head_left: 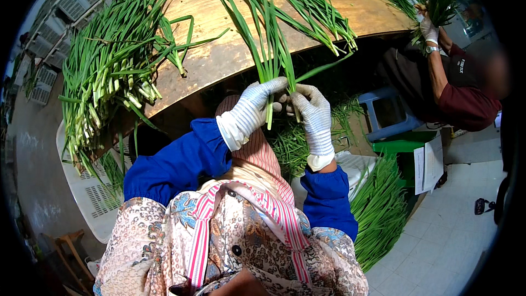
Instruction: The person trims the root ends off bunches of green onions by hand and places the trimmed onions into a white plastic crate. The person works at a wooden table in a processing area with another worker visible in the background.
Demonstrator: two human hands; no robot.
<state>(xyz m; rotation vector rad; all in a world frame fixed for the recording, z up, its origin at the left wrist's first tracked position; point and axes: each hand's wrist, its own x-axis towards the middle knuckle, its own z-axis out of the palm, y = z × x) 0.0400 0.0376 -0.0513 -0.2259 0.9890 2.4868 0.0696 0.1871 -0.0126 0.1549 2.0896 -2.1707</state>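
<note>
My left hand (253, 107), in a white glove with blue stripes, is closed on a small bunch of garlic chives (267, 68) just past the table's near edge. The leaves reach up over the wooden table (203, 19), pale stem ends pointing down toward me. Close beside it, my right hand (314, 114), gloved alike, pinches more chive stems (289, 68) between thumb and fingers. One loose leaf (326, 69) sticks out to the right above that hand. On the table, a big heap of chives (112, 57) lies at the left, and a smaller bundle (312, 13) lies ahead.
Across to the right, a co-worker's gloved hand (429, 28) holds a chive bunch (441, 1). Below are a blue stool (378, 115), a green bin (397, 146) and a large chive pile (378, 214). Leaf scraps (287, 145) litter the floor. A white crate (90, 194) stands left.
</note>
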